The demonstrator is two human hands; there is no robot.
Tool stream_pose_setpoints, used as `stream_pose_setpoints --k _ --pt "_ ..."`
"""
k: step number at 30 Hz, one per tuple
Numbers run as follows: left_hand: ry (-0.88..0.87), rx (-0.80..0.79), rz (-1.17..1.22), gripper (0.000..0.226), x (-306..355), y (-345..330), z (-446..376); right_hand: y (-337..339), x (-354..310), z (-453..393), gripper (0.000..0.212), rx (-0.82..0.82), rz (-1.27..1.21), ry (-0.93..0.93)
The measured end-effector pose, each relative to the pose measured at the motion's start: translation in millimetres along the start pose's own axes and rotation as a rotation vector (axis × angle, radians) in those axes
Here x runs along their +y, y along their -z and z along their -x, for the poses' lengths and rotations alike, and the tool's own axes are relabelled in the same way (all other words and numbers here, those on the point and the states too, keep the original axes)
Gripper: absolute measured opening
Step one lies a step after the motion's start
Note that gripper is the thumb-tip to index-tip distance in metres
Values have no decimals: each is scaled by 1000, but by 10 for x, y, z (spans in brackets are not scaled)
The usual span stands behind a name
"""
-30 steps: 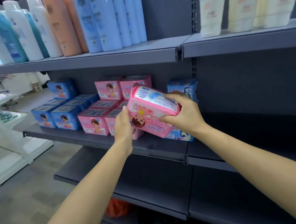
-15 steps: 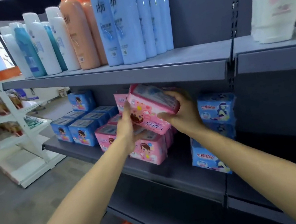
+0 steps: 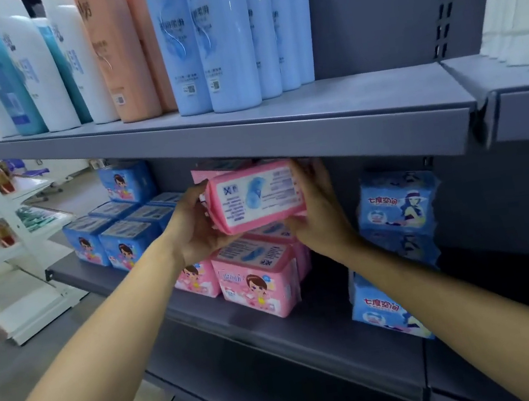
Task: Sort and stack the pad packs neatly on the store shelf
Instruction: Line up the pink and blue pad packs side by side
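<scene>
Gripping a pink pad pack [image 3: 255,196] at both ends, left hand [image 3: 196,226] and right hand [image 3: 322,212] show its white label, print apparently too blurred to read.

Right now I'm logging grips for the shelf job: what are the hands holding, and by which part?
Both hold one pink pad pack by its short ends: left hand grips the left end, right hand the right end.

Both arms reach forward, left hand [image 3: 196,226] and right hand [image 3: 322,213] facing, fingers curled in a grip.
</scene>
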State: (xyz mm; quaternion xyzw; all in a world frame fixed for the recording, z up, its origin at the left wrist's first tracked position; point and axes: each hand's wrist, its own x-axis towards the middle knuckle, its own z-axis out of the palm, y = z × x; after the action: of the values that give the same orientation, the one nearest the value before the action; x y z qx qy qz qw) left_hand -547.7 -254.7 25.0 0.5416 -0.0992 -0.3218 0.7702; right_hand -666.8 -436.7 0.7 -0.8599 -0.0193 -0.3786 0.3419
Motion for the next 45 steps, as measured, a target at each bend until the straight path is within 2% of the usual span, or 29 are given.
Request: stream_pose_setpoints --k 3,7,9,11,14,17,20,23,27,31,36,41,45 --pt "-5 21 80 57 17 50 -133 -117 -36 -123 80 64 -34 -164" --pt "-2 -5 67 53 39 241 -210 -292 -114 -276 74 -30 -181 -270" --pt "-21 -63 32 51 89 420 -216 -403 -218 -333 70 -80 -371 -331" --pt "14 -144 -39 43 163 598 -215 -525 -323 -395 70 -115 -455 -381" --pt "61 -262 -165 32 296 843 -259 -714 -492 -475 88 -184 -327 -305" --pt "19 -370 -299 44 427 1070 -379 -913 -586 -560 97 -222 -242 -253" --pt "7 -370 -389 59 465 1246 -502 -1064 -622 -678 101 -218 -138 -249" --pt "-41 -333 -362 43 503 1329 -635 -1173 -662 -816 99 -227 -88 -215" --pt "-115 -237 -291 54 631 1453 -787 -1290 -660 -1009 97 -272 -60 -219" --pt "-179 -210 -288 58 701 1605 -947 -1381 -598 -1119 89 -344 1 -205" --pt "-203 -389 -423 41 723 1722 -1084 -1519 -503 -1196 83 -406 148 -148" --pt "-225 -432 -441 38 704 1772 -1224 -1573 -400 -1247 81 -421 187 -168" --pt "-255 -440 -453 42 666 1831 -1318 -1635 -349 -1263 69 -447 161 -206"
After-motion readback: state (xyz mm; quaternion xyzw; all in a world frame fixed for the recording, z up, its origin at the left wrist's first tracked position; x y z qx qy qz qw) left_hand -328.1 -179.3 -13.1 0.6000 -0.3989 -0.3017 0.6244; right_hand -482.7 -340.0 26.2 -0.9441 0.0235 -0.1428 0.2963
